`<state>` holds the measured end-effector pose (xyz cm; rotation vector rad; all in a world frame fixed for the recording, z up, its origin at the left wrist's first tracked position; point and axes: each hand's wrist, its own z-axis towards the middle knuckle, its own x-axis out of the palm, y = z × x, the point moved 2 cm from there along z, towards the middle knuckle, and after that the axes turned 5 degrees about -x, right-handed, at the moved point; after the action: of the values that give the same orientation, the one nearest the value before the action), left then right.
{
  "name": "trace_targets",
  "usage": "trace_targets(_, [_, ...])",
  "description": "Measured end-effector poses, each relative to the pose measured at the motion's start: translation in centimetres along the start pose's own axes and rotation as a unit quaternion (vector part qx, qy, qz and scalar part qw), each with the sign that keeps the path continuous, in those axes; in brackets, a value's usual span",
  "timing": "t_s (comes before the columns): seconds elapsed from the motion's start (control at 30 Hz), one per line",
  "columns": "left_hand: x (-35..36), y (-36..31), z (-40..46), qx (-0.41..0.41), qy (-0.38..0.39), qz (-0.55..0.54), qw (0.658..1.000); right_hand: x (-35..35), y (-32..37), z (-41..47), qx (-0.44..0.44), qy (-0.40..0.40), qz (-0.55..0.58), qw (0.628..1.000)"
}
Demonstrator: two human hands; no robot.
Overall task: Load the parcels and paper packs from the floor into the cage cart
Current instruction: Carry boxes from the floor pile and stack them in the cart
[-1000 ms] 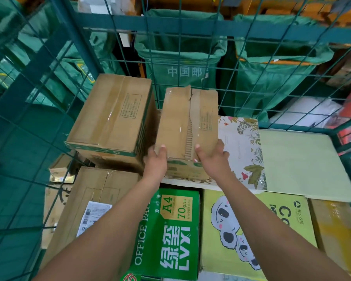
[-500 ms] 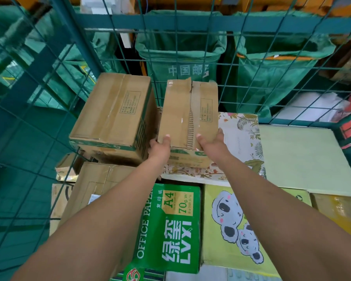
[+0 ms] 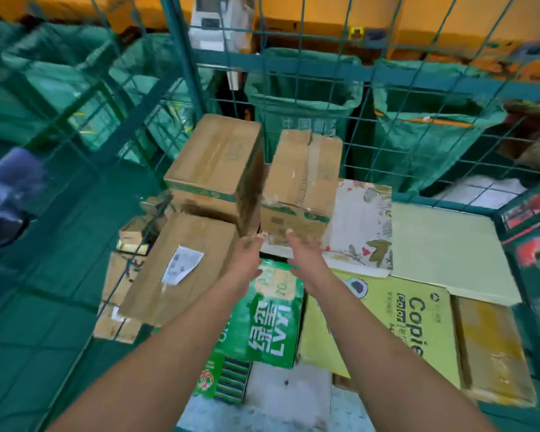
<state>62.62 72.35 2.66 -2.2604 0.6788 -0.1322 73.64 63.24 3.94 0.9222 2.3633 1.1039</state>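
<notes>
Head cam is looking down into the green cage cart [image 3: 181, 76], and it's already pretty packed. Near the back wire wall there's a big cardboard box [image 3: 214, 165] on the left, and right beside it a smaller taped parcel [image 3: 304, 179] sitting on a floral-print flat box [image 3: 360, 226]. To the right of that, by the cart's right side, lies a pale yellow flat pack [image 3: 446, 244]. Closer to the front edge there's a long carton with a shipping label [image 3: 181, 266], a green A4 paper pack [image 3: 268, 316], a yellow copier paper pack [image 3: 402, 322] with a cartoon animal on it, and a tan parcel [image 3: 493, 353] in the front right corner. Outside the back wall hang green mail sacks [image 3: 306, 113]. The left hand [image 3: 247, 254] and right hand [image 3: 306, 254] are both just in front of the taped parcel, not touching it, fingers loose and spread, holding nothing. Half a second ago both hands were gripping the near end of that parcel, so it's been let go and the hands have pulled back a bit; the parcel now rests on the floral box, next to the big cardboard box.
</notes>
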Motion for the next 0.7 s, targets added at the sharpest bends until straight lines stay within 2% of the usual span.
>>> trace_targets(0.13, [-1.6, 2.9, -3.9, 0.015, 0.001, -0.050, 0.999, 1.4, -1.1, -3.4, -0.012, 0.068, 0.009, 0.998])
trace_targets(0.3, [-5.3, 7.8, -8.5, 0.009, -0.027, -0.086, 0.996, 4.4, -4.2, -8.6, -0.009, 0.116, -0.017, 0.993])
trace_targets(0.5, [-12.8, 13.8, -14.0, 0.012, -0.098, -0.179, 0.979, 12.4, -9.1, -14.7, -0.011, 0.210, -0.069, 0.975])
trace_targets(0.7, [-22.1, 20.7, -18.7, 0.010, -0.182, -0.274, 0.944, 21.1, -14.3, -21.7, -0.007, 0.296, -0.158, 0.942])
